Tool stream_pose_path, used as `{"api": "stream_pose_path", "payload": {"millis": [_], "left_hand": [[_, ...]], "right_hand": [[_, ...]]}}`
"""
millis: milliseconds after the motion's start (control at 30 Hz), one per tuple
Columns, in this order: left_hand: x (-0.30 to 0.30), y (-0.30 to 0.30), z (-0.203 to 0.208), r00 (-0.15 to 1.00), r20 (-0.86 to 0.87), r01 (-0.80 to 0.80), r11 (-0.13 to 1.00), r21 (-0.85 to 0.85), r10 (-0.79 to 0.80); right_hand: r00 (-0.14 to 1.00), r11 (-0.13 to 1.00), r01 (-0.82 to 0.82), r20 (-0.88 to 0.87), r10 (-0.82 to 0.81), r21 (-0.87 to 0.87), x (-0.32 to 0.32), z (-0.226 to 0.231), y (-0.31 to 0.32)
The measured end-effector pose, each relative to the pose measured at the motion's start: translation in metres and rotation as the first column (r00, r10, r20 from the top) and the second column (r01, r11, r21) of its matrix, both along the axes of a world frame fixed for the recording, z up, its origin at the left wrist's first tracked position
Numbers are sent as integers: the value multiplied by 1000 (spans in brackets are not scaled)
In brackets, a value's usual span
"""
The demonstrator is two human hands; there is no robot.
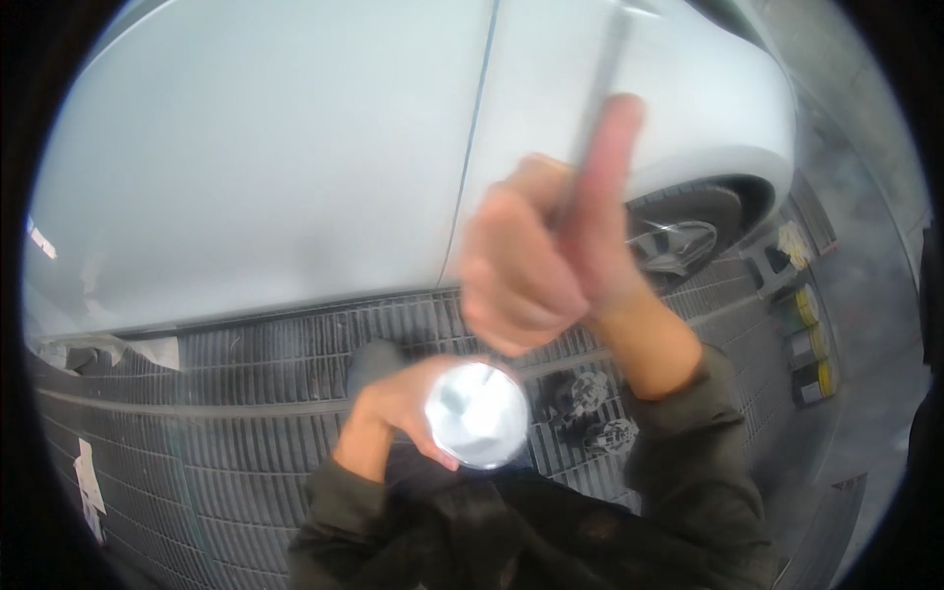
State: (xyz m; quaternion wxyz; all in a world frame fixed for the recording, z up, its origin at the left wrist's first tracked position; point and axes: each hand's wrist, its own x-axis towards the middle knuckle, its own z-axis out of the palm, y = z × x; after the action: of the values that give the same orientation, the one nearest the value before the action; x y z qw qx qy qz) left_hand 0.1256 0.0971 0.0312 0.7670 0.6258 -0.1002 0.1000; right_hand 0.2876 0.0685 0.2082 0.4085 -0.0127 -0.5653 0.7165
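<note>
My left hand (395,398) is wrapped around a round cup (480,415) held low in front of my body. From above, the inside of the cup looks bright silvery white. Higher up and to the right, my right hand (526,261) is closed around a thin grey stick (605,79), with the thumb stretched along it. Motion blurs both hand and stick, and a shiny spot shows at the stick's upper end. Behind the raised hand stands a pale car body (275,157), with a vertical seam between two panels. Whether the stick touches the panel, I cannot tell.
A slatted metal grating (265,413) forms the floor. Two metallic fittings (600,413) lie beside my right forearm. The car's wheel (678,241) is at the right, with several yellow-rimmed cans (811,346) beyond it. Pale paper (147,352) sits under the car's left part.
</note>
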Motion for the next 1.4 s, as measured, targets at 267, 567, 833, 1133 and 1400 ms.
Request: {"api": "stream_pose_path", "payload": {"millis": [267,567,833,1133,1400], "left_hand": [[-21,-2,-3,931,13,-365,928,81,365],[5,-11,13,984,53,-175,980,93,170],[-8,-17,-8,717,-4,-696,716,44,697],[48,-66,-21,67,109,-963,35,267,992],[29,-51,-5,588,-14,-796,582,165,809]], "right_hand": [[973,973,230,-4,-230,29,7,-7,-18],[984,969,-163,-45,175,186,-6,2,14],[848,857,512,119,-516,63,11,-18,-26],[166,167,984,-30,-986,-57,-20,-20,-41],[747,756,647,114,-654,98,-10,-44,-39]]}}
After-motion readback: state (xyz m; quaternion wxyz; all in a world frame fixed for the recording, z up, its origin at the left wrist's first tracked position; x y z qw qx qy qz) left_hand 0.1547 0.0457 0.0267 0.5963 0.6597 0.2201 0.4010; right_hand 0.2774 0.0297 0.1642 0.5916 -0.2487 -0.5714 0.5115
